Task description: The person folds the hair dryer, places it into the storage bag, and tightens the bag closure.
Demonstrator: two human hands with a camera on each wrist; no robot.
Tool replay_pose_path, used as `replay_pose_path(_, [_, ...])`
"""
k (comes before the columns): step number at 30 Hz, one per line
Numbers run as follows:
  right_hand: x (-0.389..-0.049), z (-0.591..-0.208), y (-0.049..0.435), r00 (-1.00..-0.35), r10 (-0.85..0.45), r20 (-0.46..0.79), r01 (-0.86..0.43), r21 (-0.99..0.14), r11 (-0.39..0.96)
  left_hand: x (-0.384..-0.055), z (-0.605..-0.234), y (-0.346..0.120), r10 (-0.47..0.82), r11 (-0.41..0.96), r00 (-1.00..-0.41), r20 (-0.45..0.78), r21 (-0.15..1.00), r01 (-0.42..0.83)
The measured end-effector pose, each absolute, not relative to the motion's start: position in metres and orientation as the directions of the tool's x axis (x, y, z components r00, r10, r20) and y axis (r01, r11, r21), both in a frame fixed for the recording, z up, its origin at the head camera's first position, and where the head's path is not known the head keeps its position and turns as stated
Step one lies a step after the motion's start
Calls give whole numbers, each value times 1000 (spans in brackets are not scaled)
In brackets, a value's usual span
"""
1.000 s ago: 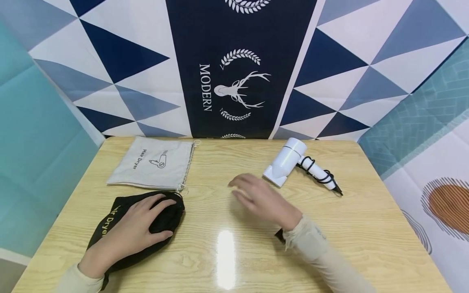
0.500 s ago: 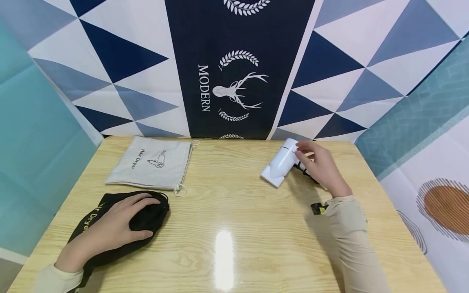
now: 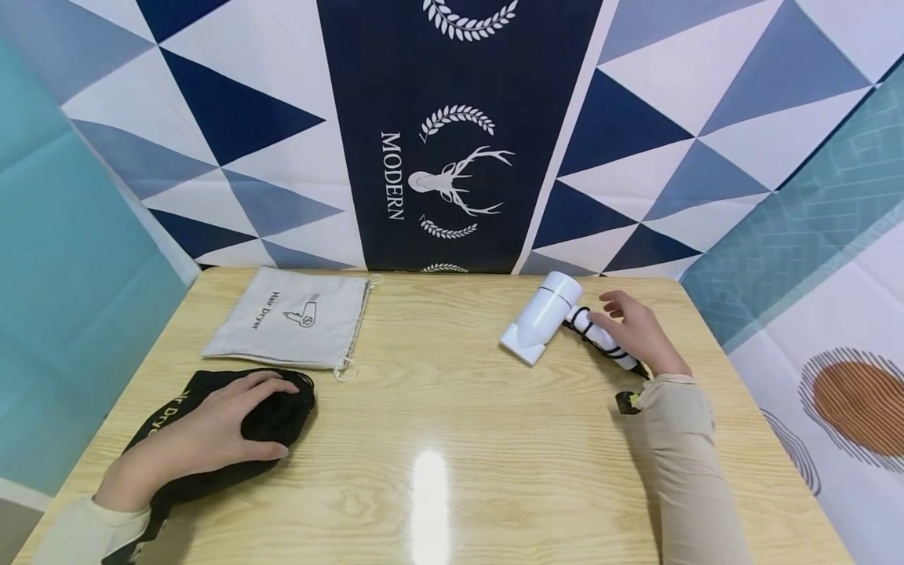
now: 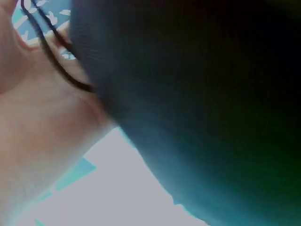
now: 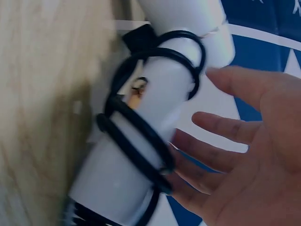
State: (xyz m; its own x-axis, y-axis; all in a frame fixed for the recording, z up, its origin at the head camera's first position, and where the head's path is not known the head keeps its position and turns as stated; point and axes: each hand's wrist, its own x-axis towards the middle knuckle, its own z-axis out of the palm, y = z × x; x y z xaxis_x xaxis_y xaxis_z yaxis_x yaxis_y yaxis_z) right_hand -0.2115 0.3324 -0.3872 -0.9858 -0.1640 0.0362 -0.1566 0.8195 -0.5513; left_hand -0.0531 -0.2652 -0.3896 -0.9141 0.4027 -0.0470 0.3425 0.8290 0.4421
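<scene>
My left hand [image 3: 205, 435] grips a black drawstring bag [image 3: 282, 416] with yellow "Hair Dryer" lettering at the table's left front. Its fingers curve over the rounded top and the thumb lies along the near side. Dark fabric [image 4: 188, 103] and a loop of cord fill much of the left wrist view. My right hand [image 3: 639, 333] is beside the handle of a white hair dryer [image 3: 544, 318], fingers spread and loosely bent. In the right wrist view the fingertips come close to the handle [image 5: 127, 165], which is wrapped in black cord [image 5: 136, 127]; contact is unclear.
A light grey drawstring bag [image 3: 293, 318] with a hair dryer print lies flat at the back left of the wooden table [image 3: 438, 408]. A patterned cloth wall [image 3: 452, 141] rises behind the back edge. A small black item [image 3: 625, 402] shows by the right cuff.
My right hand has moved from mid-table to the right, over to the dryer handle. My left hand and the black bag have shifted left together. The dryer lies in place.
</scene>
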Motion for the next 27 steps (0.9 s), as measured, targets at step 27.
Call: replay_pose_path(27, [-217, -410, 331, -976, -211, -61, -151, -513, 845, -123, -348, -88, 540, 649, -807, 238, 494, 579])
